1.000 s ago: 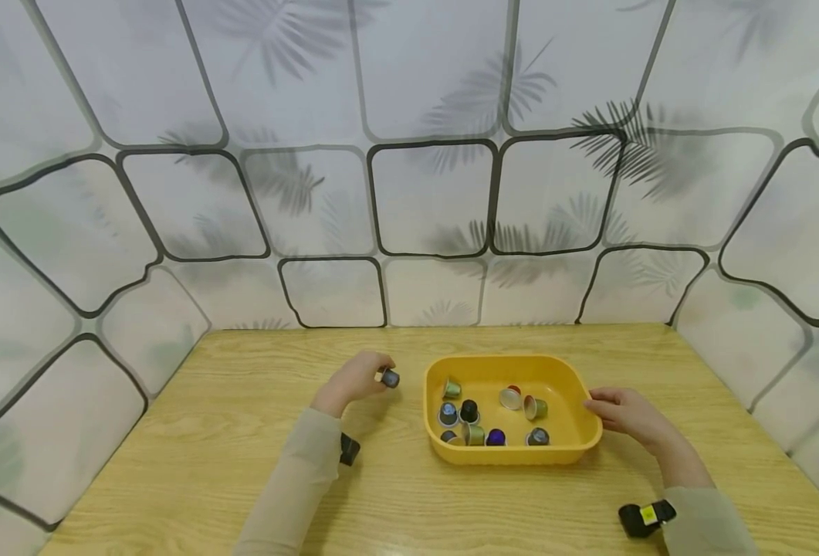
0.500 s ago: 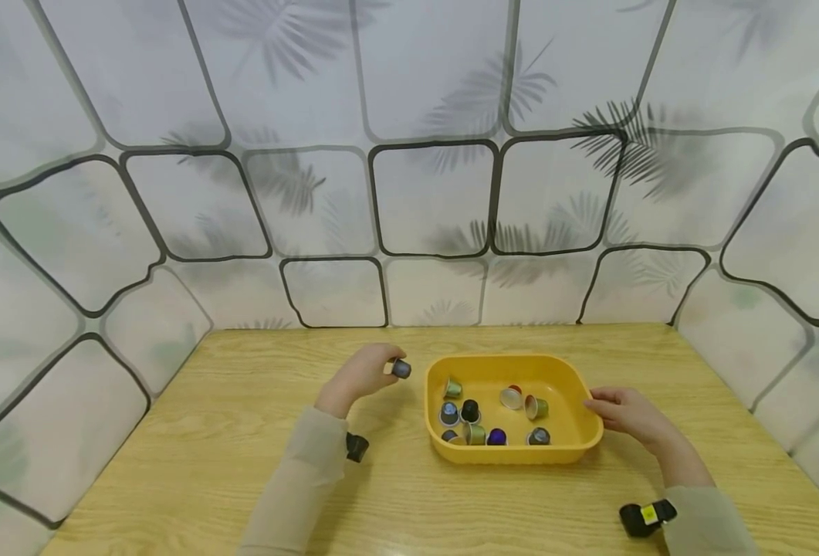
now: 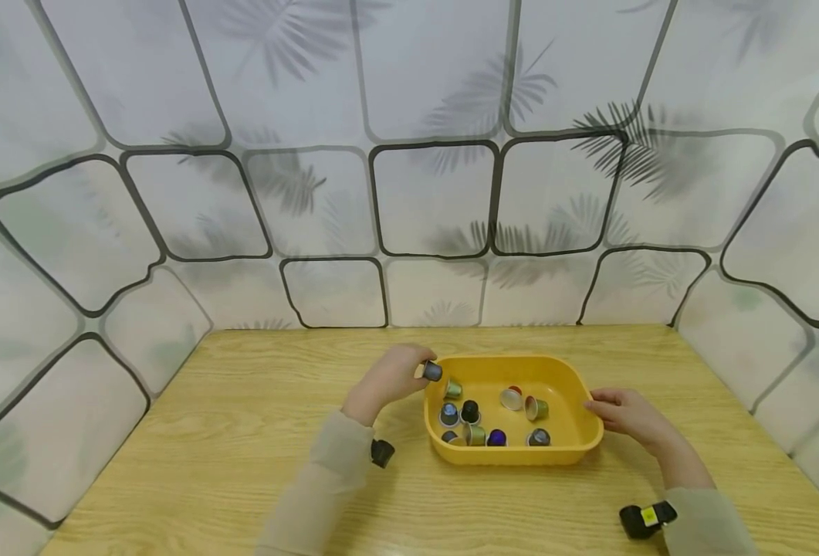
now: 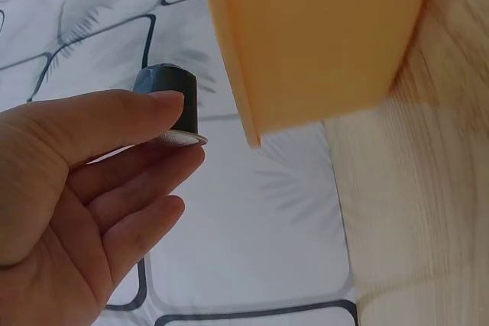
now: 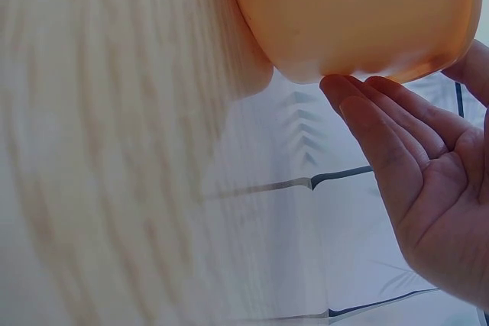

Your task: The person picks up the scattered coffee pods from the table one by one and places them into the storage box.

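Observation:
Between thumb and fingers my left hand [image 3: 395, 377] pinches a dark grey-blue coffee capsule [image 3: 432, 371]. In the head view it is held at the left rim of a yellow plastic tray [image 3: 506, 455]. The left wrist view shows the capsule [image 4: 182, 93] with its silver rim facing down, slightly apart from the tray's outer wall [image 4: 321, 43]. My right hand [image 3: 634, 417] holds the tray's right end, fingertips against the outer wall and thumb at the rim. Inside lie several capsules, among them a black one [image 3: 470, 411], a purple one [image 3: 496, 438] and a green one [image 3: 454, 388].
The tray stands on a light wood-grain table [image 3: 242, 432]. Patterned white fabric [image 3: 430, 201] rises behind the table and along both sides. Black cameras are strapped to both wrists, the right one [image 3: 645, 519] near the table's front.
My left hand has carried the coffee capsule rightward and slightly up, from the open table to the tray's left rim. The right hand and the tray have stayed put.

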